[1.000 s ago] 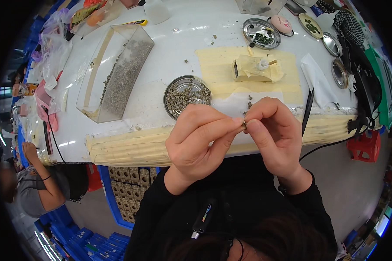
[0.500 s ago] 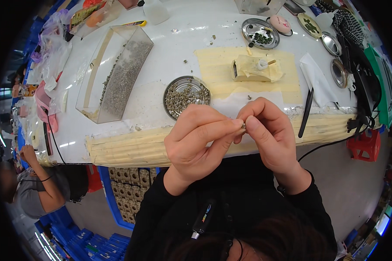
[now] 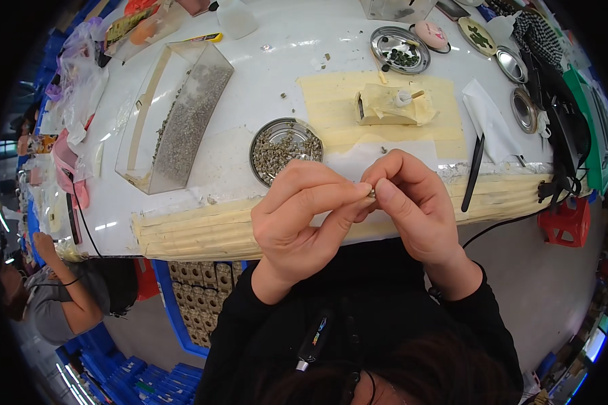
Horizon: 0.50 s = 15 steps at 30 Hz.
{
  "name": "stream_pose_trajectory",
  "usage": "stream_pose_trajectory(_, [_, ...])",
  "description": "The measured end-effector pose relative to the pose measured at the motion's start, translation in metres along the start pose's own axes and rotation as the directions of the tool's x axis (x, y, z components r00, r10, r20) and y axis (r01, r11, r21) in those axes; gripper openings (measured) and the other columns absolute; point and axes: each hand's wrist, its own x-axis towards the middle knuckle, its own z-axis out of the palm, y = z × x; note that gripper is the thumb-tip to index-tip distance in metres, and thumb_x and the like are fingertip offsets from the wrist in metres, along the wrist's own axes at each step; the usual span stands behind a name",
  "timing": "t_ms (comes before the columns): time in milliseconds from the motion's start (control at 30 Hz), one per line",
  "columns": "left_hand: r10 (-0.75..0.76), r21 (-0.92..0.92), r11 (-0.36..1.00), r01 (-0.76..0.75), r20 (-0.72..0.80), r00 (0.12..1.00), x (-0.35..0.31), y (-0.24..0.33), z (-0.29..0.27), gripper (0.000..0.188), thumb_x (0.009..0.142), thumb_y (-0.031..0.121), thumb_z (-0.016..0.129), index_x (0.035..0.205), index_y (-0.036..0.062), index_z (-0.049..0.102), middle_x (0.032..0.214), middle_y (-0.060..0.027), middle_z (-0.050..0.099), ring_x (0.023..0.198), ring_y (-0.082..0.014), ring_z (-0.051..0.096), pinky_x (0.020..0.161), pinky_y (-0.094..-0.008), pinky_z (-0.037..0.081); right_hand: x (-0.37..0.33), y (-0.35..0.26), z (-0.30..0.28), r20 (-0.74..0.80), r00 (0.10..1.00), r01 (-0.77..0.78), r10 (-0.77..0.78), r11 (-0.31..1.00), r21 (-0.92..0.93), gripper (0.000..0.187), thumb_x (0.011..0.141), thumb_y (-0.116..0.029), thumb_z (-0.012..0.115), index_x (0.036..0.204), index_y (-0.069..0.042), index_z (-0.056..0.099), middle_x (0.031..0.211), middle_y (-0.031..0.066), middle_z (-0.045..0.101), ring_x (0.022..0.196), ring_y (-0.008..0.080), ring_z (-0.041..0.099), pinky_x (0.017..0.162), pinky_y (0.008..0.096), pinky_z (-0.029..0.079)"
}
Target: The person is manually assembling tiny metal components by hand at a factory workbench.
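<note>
My left hand (image 3: 304,226) and my right hand (image 3: 415,209) meet fingertip to fingertip above the table's near edge. Both are pinched closed around a tiny metal part (image 3: 372,194); its exact kind is too small to make out, and fingers cover most of it. Just beyond my left hand sits a round metal dish (image 3: 252,162) holding many similar small metal parts (image 3: 287,150). Past my right hand stands a small tape-covered block (image 3: 392,106) with a white nozzle-like piece and a thin stick on top.
A clear bin (image 3: 145,118) full of small parts tilts at the left. Black tweezers (image 3: 474,174) and a white paper (image 3: 490,121) lie at the right. Farther back are a metal plate of green pieces (image 3: 400,50) and a yellow cutter (image 3: 206,38). A co-worker's arm (image 3: 74,290) shows at far left.
The view has shifted slightly. My hands stay together with the tiny part between the fingertips; a bit more of it shows. The co-worker's hand has moved a little.
</note>
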Motion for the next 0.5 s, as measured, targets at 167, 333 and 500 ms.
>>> stream_pose_trajectory(167, [0.007,0.061,0.998,-0.006,-0.017,1.000,-0.0022,0.0003,0.0014,0.025,0.070,-0.008,0.077,0.092,0.0013,0.072,0.080,-0.0061,0.066,0.070,-0.0181,0.060,0.061,-0.0281,0.047,-0.0016,0.0003,0.0026,-0.027,0.995,0.097,-0.101,0.989,-0.107,0.012,0.100,-0.012,0.054,0.102,0.000,0.054,0.092,0.0038,0.061,0.085,0.0097,0.064,0.080,0.0250,0.053])
stream_pose_trajectory(333, [-0.009,0.008,1.000,0.009,0.007,1.000,-0.0015,0.0012,0.0001,0.024,0.070,-0.008,0.077,0.092,0.0013,0.072,0.080,-0.0064,0.066,0.069,-0.0182,0.061,0.061,-0.0285,0.047,0.0008,-0.0019,-0.0021,0.037,0.999,-0.015,0.016,0.999,-0.038,0.011,0.100,-0.011,0.053,0.101,0.000,0.053,0.093,0.0036,0.060,0.086,0.0101,0.064,0.081,0.0254,0.054])
stream_pose_trajectory(500, [-0.057,0.003,0.998,0.058,-0.038,0.998,-0.0037,0.0001,0.0021,0.025,0.069,-0.008,0.078,0.092,0.0014,0.072,0.080,-0.0063,0.066,0.069,-0.0182,0.060,0.060,-0.0279,0.046,-0.0011,0.0009,0.0049,-0.026,0.995,0.096,-0.098,0.993,-0.071,0.012,0.101,-0.013,0.052,0.101,0.000,0.052,0.093,0.0035,0.059,0.087,0.0101,0.064,0.080,0.0253,0.054])
